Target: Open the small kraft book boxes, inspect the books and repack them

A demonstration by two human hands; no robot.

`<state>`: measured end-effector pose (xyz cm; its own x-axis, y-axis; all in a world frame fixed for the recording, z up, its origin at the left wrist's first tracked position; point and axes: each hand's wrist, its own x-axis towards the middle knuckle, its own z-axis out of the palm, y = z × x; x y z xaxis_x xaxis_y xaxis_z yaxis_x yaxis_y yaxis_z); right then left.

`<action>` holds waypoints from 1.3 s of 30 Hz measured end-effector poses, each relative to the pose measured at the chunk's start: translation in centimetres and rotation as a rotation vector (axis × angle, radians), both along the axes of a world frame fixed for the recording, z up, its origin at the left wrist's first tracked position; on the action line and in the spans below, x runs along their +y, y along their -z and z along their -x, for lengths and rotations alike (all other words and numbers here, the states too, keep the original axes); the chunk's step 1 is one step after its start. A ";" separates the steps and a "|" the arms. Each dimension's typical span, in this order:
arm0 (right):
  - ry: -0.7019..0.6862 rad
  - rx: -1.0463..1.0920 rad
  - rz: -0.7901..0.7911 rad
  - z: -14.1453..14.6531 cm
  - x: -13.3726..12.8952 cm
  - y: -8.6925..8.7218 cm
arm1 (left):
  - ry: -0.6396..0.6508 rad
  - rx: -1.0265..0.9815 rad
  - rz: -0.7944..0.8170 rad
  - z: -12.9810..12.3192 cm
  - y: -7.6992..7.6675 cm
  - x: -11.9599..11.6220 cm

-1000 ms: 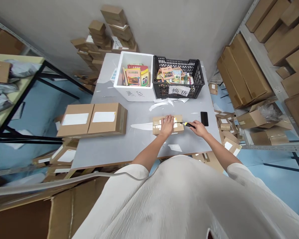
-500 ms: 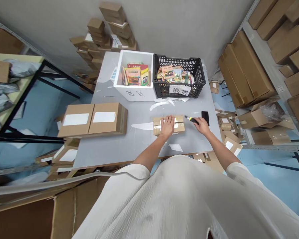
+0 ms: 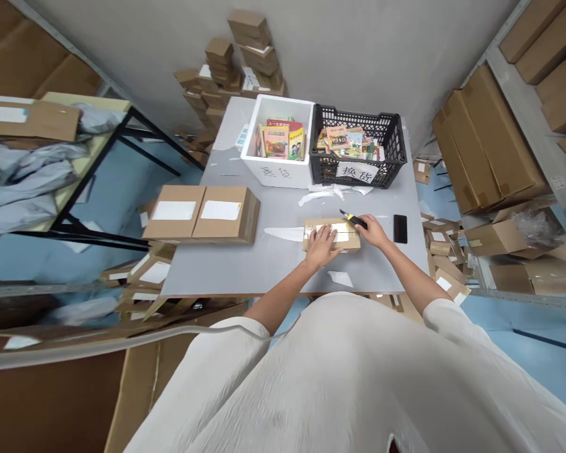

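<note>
A small taped cardboard box (image 3: 353, 240) lies on the grey table in front of me. My left hand (image 3: 321, 248) rests on its top with the fingers spread, close to a white label. In my right hand (image 3: 373, 231) is a black and yellow utility knife (image 3: 355, 219), held just off the box's far right corner. The knife's blade points left and away from me; whether it touches the cardboard I cannot tell. To the right of that hand lies a black phone (image 3: 400, 229).
Behind the box stand a white foam bin (image 3: 283, 175) and a black plastic crate (image 3: 382, 173), both with books inside. Two larger cartons (image 3: 226, 229) sit to the left. Paper scraps (image 3: 340, 278) lie on the table (image 3: 217, 270). Shelves with boxes flank both sides.
My right hand has brought the utility knife closer to the box's right side. My left hand stays on the box. The whole view has swung left.
</note>
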<state>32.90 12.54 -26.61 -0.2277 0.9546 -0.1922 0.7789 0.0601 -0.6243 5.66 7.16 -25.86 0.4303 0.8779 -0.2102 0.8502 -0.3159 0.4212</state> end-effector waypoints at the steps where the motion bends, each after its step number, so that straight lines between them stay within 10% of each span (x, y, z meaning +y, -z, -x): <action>1: -0.028 -0.006 0.004 0.9 0.6 0.0 | 0.004 0.000 -0.006 0.4 -0.1 -0.4; 12: -0.063 -0.185 0.115 2.2 0.4 -0.7 | -0.155 0.088 0.073 2.6 -0.4 0.4; 26: 0.102 0.106 0.223 1.8 -5.0 -0.7 | -0.243 0.045 0.029 0.1 0.0 3.0; 34: 0.248 0.179 0.084 0.8 -1.7 1.4 | -0.119 0.137 0.185 -6.0 -0.9 1.4; 39: 0.301 0.211 0.063 0.7 -1.0 2.4 | 0.062 0.177 0.252 -4.5 -0.2 1.3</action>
